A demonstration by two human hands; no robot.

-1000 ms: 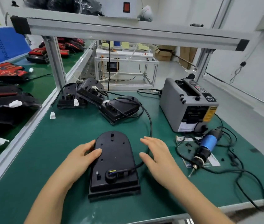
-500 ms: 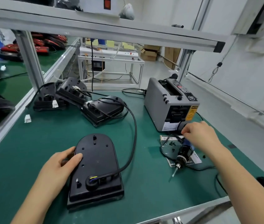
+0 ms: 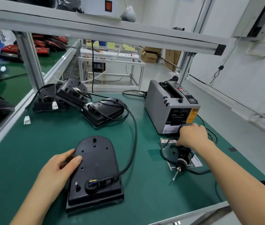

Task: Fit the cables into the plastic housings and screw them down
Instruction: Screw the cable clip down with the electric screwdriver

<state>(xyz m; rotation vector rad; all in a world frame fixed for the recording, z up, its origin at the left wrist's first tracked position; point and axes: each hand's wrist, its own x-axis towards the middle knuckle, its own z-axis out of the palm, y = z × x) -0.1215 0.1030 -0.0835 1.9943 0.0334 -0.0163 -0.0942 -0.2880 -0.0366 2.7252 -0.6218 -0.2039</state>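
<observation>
Green worktop (image 3: 31,143): carries everything listed here, from the lower left to the right edge of the frame.
Black plastic housing (image 3: 96,159): lies flat, back up, at lower centre, with its rounded end toward the top of the frame.
Cable (image 3: 134,135): black; enters the housing through a round grommet near its lower end, where coloured wires show, then arcs up toward another housing.
Left hand (image 3: 58,168): holds the housing's left edge, thumb flat on top, fingers curled against the side.
Right hand (image 3: 191,135): centre right, fingers curled down round the rear of the electric screwdriver (image 3: 183,158).
Screwdriver position: lies on a paper sheet (image 3: 198,163), bit pointing lower left, well apart from the housing.
Tape dispenser (image 3: 165,108): grey, just behind the right hand.
Spare housings (image 3: 102,111): three, upper centre-left, with a white connector (image 3: 26,120) loose to their left.
</observation>
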